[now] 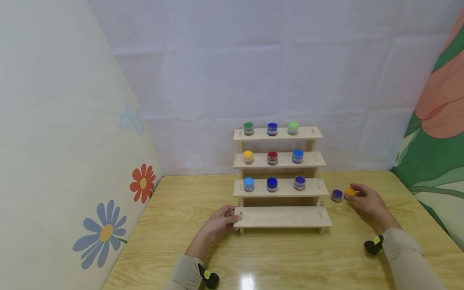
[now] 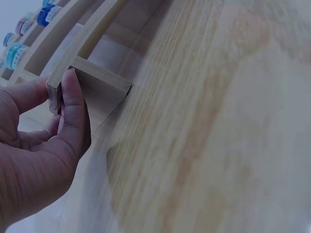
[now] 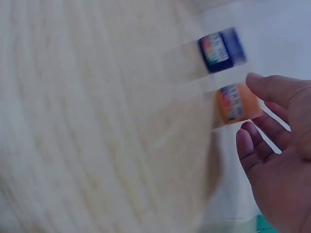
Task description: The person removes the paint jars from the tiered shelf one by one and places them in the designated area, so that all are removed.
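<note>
My left hand (image 1: 220,222) grips the left end of the lowest board of a wooden tiered stand (image 1: 282,217). In the left wrist view its thumb lies over the board (image 2: 65,80) and fingers are tucked beneath. At the right, my right hand (image 1: 369,203) has thumb and fingers about the lid of an orange paint jar (image 1: 349,192), which stands on the table. The right wrist view shows this orange jar (image 3: 238,103) between thumb and fingers. Close beside it stands a purple-blue paint jar (image 1: 336,195), apart from the hand.
The upper three tiers each bear three small paint jars: a green jar (image 1: 248,129) on top, a dark red jar (image 1: 272,158) in the middle, a purple jar (image 1: 299,183) lower down. The wooden table (image 1: 181,241) meets a white cloth backdrop (image 1: 203,80) and flower-patterned side walls.
</note>
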Motion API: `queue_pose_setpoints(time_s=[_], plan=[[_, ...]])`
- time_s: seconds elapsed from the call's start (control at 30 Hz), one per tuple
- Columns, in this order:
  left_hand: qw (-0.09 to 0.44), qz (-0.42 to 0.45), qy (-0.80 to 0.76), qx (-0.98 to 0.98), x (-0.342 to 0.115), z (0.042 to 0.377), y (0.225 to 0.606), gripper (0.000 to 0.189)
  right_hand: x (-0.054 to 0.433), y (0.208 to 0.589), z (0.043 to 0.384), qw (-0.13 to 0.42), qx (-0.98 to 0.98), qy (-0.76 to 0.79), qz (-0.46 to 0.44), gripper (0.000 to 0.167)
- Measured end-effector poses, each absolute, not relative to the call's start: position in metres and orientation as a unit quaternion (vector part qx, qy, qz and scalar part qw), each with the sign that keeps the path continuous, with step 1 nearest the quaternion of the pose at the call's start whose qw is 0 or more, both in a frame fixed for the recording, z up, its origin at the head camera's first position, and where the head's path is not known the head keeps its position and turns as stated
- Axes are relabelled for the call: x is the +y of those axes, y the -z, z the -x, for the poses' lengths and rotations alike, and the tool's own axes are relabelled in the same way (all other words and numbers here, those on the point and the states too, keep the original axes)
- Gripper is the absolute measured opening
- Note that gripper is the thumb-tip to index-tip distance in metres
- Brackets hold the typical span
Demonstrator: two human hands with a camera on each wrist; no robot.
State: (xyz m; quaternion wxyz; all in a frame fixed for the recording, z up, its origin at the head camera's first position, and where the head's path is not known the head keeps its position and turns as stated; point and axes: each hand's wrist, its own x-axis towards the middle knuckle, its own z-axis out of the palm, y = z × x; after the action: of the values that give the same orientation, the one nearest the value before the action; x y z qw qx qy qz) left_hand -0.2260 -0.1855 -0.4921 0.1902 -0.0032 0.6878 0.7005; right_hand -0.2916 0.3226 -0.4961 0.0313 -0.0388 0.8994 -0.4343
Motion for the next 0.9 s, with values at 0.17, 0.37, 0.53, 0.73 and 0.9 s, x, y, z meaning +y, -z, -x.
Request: queue_pose_setpoints(time_s=[0.17, 0.37, 0.53, 0.73, 0.9], plan=[[0.19, 0.001, -0.699, 0.689, -0.186, 0.226, 0.493, 0.042, 0.319, 0.482, 0.289, -0.02, 0.902, 0.427, 0.055, 0.063], [0.191, -0.002, -0.701, 0.687, -0.186, 0.227, 0.493, 0.043, 0.307, 0.46, 0.282, -0.049, 0.896, 0.435, 0.071, 0.062], [0.191, -0.003, -0.697, 0.691, -0.186, 0.228, 0.494, 0.044, 0.291, 0.444, 0.275, -0.089, 0.889, 0.437, 0.1, 0.057], [0.19, 0.0, -0.699, 0.69, -0.185, 0.229, 0.495, 0.043, 0.271, 0.432, 0.269, -0.123, 0.859, 0.475, 0.149, 0.047], [0.19, 0.0, -0.701, 0.688, -0.186, 0.23, 0.497, 0.043, 0.258, 0.426, 0.265, -0.11, 0.852, 0.488, 0.156, 0.046]])
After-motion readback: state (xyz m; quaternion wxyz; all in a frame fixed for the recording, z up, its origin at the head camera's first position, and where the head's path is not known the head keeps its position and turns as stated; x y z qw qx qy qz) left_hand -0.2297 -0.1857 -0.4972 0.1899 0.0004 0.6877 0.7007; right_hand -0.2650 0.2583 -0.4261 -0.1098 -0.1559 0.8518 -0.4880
